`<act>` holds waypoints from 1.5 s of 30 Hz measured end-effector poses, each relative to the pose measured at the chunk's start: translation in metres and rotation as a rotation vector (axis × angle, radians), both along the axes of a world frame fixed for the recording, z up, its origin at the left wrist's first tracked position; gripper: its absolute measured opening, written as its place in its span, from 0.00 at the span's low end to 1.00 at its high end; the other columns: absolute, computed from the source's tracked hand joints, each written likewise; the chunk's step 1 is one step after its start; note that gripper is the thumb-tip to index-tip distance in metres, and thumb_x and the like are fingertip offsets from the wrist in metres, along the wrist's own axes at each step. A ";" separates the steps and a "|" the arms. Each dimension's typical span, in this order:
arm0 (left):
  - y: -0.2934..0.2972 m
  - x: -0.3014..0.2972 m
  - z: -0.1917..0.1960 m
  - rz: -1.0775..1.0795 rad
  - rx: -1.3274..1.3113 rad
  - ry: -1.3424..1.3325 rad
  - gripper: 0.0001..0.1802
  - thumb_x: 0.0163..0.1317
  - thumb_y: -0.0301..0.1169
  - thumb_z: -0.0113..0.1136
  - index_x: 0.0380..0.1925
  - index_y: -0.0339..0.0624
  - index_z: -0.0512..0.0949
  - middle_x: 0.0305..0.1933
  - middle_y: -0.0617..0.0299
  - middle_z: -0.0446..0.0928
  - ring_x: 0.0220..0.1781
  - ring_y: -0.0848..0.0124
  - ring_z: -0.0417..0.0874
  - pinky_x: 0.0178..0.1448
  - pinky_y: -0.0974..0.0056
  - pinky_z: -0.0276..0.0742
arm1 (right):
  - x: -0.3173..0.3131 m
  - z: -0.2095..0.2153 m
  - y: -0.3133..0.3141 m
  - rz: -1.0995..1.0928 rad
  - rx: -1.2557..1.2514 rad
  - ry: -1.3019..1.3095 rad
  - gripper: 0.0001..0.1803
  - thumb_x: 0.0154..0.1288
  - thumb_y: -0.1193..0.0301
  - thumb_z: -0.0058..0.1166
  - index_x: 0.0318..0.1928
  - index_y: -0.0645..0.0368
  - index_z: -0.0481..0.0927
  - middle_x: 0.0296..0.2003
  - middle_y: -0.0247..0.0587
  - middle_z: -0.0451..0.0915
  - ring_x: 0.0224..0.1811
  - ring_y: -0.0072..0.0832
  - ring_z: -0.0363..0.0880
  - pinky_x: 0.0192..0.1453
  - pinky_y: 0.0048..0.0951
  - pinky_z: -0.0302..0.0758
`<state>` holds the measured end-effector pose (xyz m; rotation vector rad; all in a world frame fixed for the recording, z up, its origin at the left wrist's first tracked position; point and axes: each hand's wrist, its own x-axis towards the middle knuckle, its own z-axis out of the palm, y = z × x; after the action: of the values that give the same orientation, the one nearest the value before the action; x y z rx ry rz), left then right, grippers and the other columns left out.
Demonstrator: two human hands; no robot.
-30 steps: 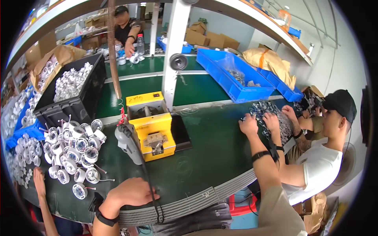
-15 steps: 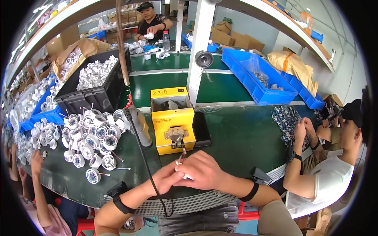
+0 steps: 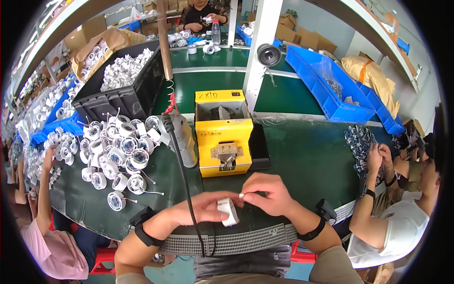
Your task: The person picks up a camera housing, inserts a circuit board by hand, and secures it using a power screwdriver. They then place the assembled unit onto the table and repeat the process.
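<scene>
My left hand [image 3: 201,206] is closed on a white round plastic housing [image 3: 229,213], tilted low over the green bench's near edge. Between the thumb and fingertips of my right hand [image 3: 272,193] is a small white piece [image 3: 241,195], apparently a plug; whether a wire joins it to the housing I cannot make out. Just beyond both hands stands a yellow screw feeder [image 3: 225,158] with a metal mouth at its front. A pile of white round housings [image 3: 116,156] with circuit boards and short wires lies to the left.
A grey power screwdriver [image 3: 183,144] hangs left of the feeder, its black cable [image 3: 184,199] running down across my left wrist. Behind are a black crate [image 3: 137,90] of white parts and a blue bin [image 3: 326,102]. Co-workers sit left, right and opposite. A white post [image 3: 260,61] rises behind the feeder.
My hands have drawn back from the feeder's mouth and moved apart. The housing, mostly hidden before, now shows in my left hand. The view has shifted, so the bench appears further right.
</scene>
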<state>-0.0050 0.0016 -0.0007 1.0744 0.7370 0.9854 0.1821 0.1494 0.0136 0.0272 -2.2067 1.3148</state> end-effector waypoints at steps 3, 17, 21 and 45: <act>0.000 0.005 0.002 0.172 -0.120 -0.265 0.36 0.63 0.33 0.56 0.68 0.35 0.55 0.62 0.48 0.68 0.61 0.54 0.74 0.63 0.53 0.69 | 0.004 -0.007 0.004 -0.009 -0.070 -0.031 0.04 0.59 0.76 0.58 0.29 0.64 0.80 0.35 0.42 0.76 0.38 0.31 0.75 0.42 0.27 0.72; 0.005 0.008 -0.001 0.326 -0.173 -0.398 0.32 0.57 0.25 0.51 0.64 0.33 0.61 0.57 0.52 0.72 0.59 0.61 0.75 0.66 0.57 0.67 | -0.002 -0.013 -0.016 -0.147 0.066 -0.157 0.07 0.53 0.76 0.60 0.23 0.62 0.76 0.40 0.41 0.69 0.42 0.32 0.71 0.41 0.30 0.68; 0.005 0.009 -0.006 0.307 -0.156 -0.326 0.33 0.56 0.22 0.54 0.64 0.32 0.62 0.59 0.51 0.72 0.60 0.61 0.75 0.65 0.57 0.68 | -0.002 -0.006 -0.022 -0.155 0.239 -0.019 0.07 0.54 0.74 0.61 0.25 0.62 0.77 0.40 0.41 0.69 0.43 0.33 0.70 0.41 0.31 0.69; 0.007 0.011 -0.009 0.568 0.038 -0.426 0.20 0.68 0.22 0.47 0.61 0.38 0.70 0.69 0.56 0.63 0.68 0.62 0.67 0.69 0.56 0.66 | -0.006 -0.014 -0.012 -0.004 -0.723 -0.035 0.12 0.60 0.84 0.57 0.46 0.68 0.79 0.45 0.44 0.78 0.40 0.29 0.83 0.43 0.26 0.83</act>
<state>0.0060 0.0083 -0.0096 0.6520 0.6797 1.6573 0.1757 0.1377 -0.0006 -0.2724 -1.6351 2.0373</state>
